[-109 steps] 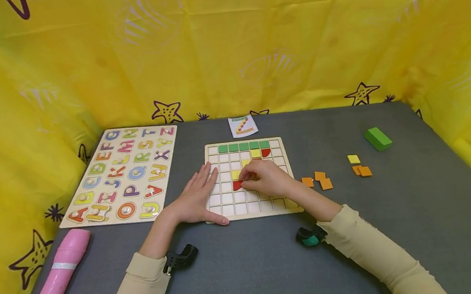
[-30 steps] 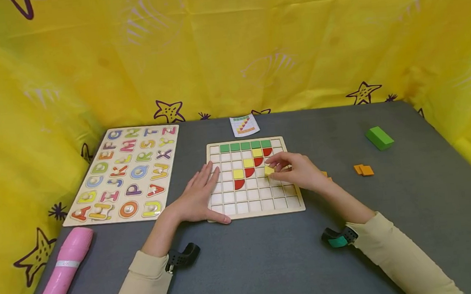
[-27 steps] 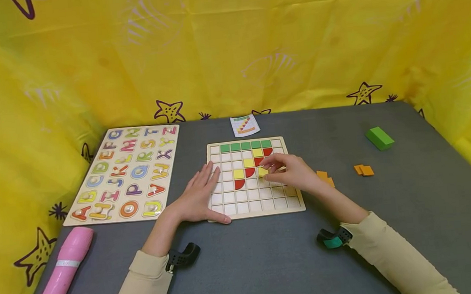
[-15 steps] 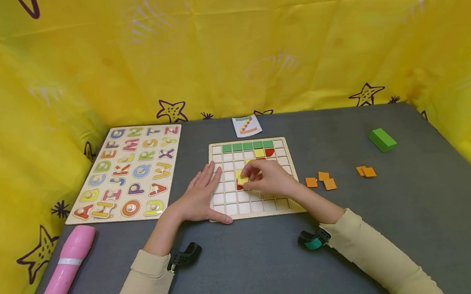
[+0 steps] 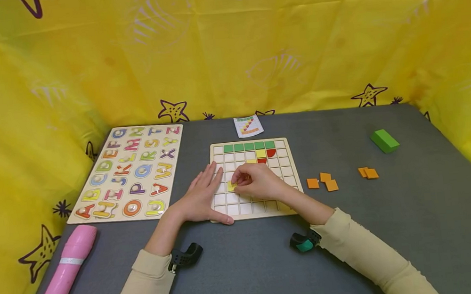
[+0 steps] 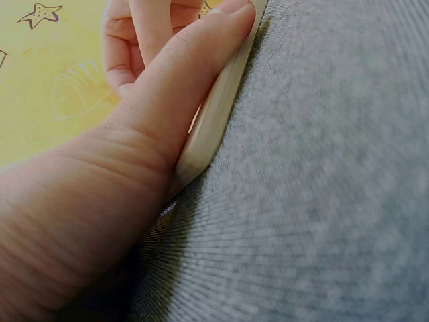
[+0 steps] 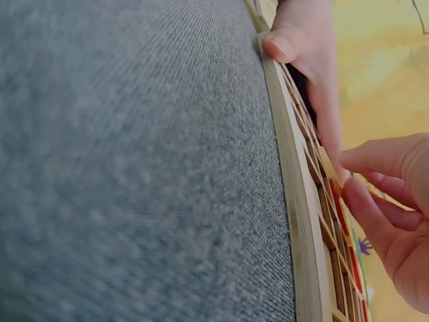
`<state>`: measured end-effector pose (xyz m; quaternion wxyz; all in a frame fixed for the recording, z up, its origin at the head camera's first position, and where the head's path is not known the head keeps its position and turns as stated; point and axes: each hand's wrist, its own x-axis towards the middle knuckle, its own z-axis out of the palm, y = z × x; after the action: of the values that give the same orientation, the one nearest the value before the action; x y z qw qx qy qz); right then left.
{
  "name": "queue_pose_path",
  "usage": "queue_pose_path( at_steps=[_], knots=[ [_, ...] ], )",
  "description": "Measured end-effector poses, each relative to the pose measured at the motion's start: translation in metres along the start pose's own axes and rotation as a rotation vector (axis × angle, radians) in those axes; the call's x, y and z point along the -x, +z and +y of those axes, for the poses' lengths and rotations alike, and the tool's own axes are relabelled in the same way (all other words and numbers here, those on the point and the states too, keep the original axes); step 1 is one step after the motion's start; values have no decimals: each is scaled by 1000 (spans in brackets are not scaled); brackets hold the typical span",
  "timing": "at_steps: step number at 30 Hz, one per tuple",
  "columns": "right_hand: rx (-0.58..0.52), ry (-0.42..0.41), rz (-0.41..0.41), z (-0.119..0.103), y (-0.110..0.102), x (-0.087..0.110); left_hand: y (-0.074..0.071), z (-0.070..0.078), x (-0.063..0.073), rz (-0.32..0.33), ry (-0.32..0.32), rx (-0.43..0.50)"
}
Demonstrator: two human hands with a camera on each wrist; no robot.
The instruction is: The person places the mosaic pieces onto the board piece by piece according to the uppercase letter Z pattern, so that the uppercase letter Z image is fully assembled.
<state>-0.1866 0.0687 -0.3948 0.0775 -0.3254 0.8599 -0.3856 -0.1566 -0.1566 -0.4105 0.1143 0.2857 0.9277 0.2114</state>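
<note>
My right hand point(image 5: 260, 181) pinches a yellow square tile point(image 5: 231, 186) between thumb and fingertips, over a left-hand cell of the wooden grid board point(image 5: 245, 209). In the right wrist view the same tile point(image 7: 328, 164) meets the board's surface beside a red piece. My left hand point(image 5: 200, 198) lies along the board's left side, fingers spread, with its thumb point(image 6: 221, 30) on the near edge. Green tiles point(image 5: 249, 146) line the top row. Below them sit a yellow tile point(image 5: 260, 153) and a red quarter-round point(image 5: 271, 153); my right hand covers much of the diagonal.
Loose orange tiles point(image 5: 331, 185) lie right of the board, with more orange tiles point(image 5: 372, 173) and a green block point(image 5: 385, 141) farther right. Behind the board is a pattern card point(image 5: 248, 126). At left are a letter puzzle point(image 5: 129, 176) and a pink microphone point(image 5: 64, 272).
The right hand has carried a yellow tile leftward across the board to a left-hand cell. Earlier it was at a red quarter-round. The left hand keeps its place on the board.
</note>
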Motion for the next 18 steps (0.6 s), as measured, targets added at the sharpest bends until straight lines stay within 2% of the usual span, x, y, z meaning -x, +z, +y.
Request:
queue_pose_path(
  at_steps=[9, 18],
  knots=[
    [-90, 29, 23, 1, -5, 10, 2, 1, -1, -3, 3, 2],
    [-45, 76, 89, 22, -37, 47, -1, 1, -1, -16, -16, 14]
  ],
)
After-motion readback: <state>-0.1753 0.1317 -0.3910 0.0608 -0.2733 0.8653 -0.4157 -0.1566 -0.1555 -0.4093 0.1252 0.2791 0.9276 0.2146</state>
